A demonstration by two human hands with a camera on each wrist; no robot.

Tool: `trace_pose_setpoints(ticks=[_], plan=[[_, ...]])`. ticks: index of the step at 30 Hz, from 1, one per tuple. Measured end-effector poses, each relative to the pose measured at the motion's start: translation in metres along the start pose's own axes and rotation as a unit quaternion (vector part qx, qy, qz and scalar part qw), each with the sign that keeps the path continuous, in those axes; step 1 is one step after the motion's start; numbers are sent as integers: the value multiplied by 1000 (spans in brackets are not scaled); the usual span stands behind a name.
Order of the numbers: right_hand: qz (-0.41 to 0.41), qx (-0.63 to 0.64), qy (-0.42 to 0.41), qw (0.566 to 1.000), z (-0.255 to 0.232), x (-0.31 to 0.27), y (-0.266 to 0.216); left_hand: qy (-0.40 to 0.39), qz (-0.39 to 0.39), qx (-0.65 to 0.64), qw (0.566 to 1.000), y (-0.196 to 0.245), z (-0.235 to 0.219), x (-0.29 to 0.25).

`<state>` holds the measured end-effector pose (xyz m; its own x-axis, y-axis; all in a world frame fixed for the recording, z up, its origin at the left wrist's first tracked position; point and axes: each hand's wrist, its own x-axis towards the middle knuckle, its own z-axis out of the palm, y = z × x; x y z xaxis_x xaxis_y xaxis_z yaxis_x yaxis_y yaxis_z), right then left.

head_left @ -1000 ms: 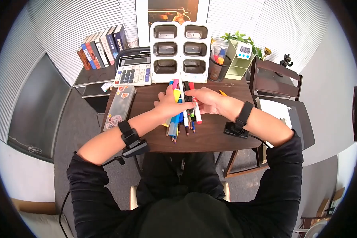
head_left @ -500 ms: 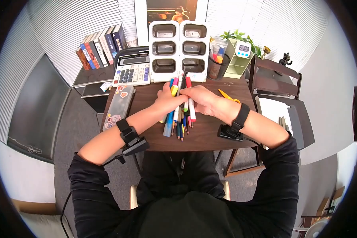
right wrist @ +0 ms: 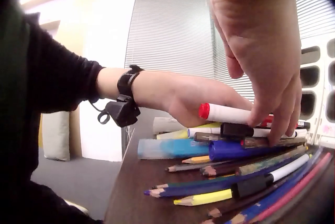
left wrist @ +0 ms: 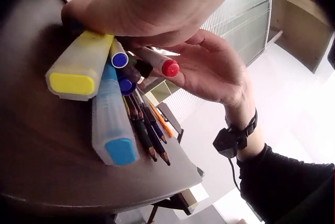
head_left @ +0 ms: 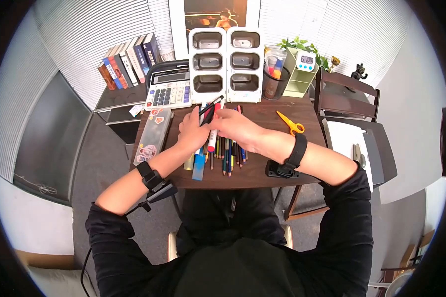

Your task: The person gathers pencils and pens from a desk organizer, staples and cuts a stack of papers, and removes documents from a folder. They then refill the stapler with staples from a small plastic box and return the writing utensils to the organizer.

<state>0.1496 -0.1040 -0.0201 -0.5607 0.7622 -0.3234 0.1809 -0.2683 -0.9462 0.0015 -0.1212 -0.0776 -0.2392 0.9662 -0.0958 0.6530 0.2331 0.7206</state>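
Observation:
In the head view my left hand (head_left: 192, 131) holds a bunch of markers and highlighters left of the table's middle, a black marker (head_left: 210, 106) sticking out past its fingers. A yellow highlighter (left wrist: 78, 72), a blue highlighter (left wrist: 115, 130) and a white marker with a blue end (left wrist: 119, 59) poke out below that palm. Beside it my right hand (head_left: 238, 127) pinches a white marker with a red end (right wrist: 230, 113), held over the other pens. Under the right hand several coloured pencils (head_left: 228, 166) lie spread on the table, points toward the person.
A white organizer with dark compartments (head_left: 226, 96) stands at the back. Orange scissors (head_left: 291, 123) lie at right. A translucent pencil case (head_left: 154, 133) and a calculator (head_left: 168, 95) are at left. A mesh pen cup (head_left: 274, 84) and a green shelf with a timer (head_left: 297, 79) stand at back right.
Both hands have shifted left, carrying the markers and highlighters off the pencils, which now lie spread out. The scissors have come into full view.

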Motion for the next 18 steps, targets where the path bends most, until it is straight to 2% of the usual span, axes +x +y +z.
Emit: trace_pose_setpoints(ticks=[2,3,4,5,6,7,9,10,11,13,17,18], plan=[[-75,-134,4,988,3,3,7,-9,31,5,999,-16,-1,5],[-76,-134,4,988,1,8,15,-8,31,6,999,-23,-1,7],[-203,-263,6,943,0,11,22,-1,42,33,999,-25,-1,7],[-322,-382,9,866,-3,14,27,5,53,60,997,-26,-2,6],[-323,-458,-27,828,-10,16,32,13,62,56,996,-29,-1,5],[-323,-457,-26,828,-14,15,36,12,63,58,996,-31,0,5],[-343,-564,-21,751,-20,12,43,26,93,46,994,-36,1,5],[-276,-611,-50,740,-23,3,38,28,92,68,993,-34,2,3],[-277,-611,-49,740,-24,-4,34,29,93,69,993,-29,2,-2],[-230,-698,-40,677,-30,-16,31,35,103,120,987,-19,3,-14],[-198,-663,-49,721,-52,-24,40,11,137,150,979,-4,9,-24],[-210,-660,-50,719,-60,-23,45,4,142,153,978,-2,12,-24]])
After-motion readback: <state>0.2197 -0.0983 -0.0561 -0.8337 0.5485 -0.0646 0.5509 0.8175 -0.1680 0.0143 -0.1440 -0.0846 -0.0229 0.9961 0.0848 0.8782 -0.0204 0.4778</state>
